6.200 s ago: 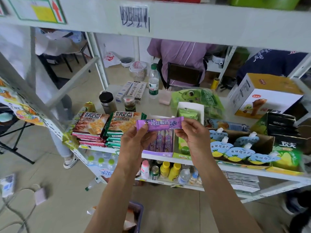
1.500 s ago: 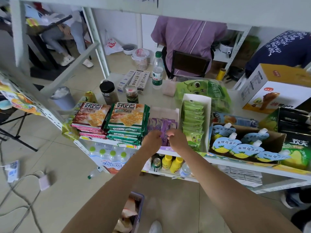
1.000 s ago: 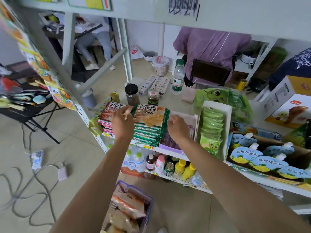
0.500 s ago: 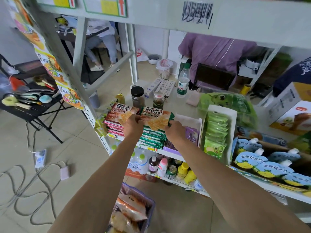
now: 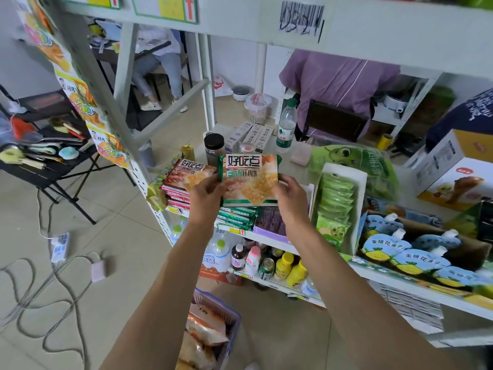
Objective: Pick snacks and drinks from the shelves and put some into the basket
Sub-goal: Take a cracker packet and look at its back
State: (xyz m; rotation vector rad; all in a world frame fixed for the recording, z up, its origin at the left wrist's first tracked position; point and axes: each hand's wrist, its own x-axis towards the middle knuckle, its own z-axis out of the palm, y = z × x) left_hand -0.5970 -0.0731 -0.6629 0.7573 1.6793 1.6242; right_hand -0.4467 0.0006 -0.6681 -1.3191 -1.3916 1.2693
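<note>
A person stands at a white metal shelf [image 5: 269, 237] stocked with snacks, seen from a head-worn camera looking down along both bare forearms. The left hand [image 5: 206, 196] and the right hand [image 5: 290, 198] hold 1 green-edged biscuit packet [image 5: 249, 180] between them, lifted above the shelf and facing the camera, its front showing square crackers and large Chinese lettering. The left hand's fingers curl around the packet's left edge; the right hand's fingers curl around its right edge. Directly beneath it sits a stack of matching green packets [image 5: 234, 217], and just to the left a stack of red-edged packets [image 5: 184, 182] of the same brand. To the right of the green stack lies a purple tray of snack bars [image 5: 269, 225], then an upright white box of green pouches [image 5: 334, 204]. Farther right, a cardboard box holds blue spouted drink pouches [image 5: 400, 252]. Small bottles and cans [image 5: 266, 263] stand on the lower shelf. On the floor below the forearms, a purple basket [image 5: 232, 319] already contains several snack bags.
</note>
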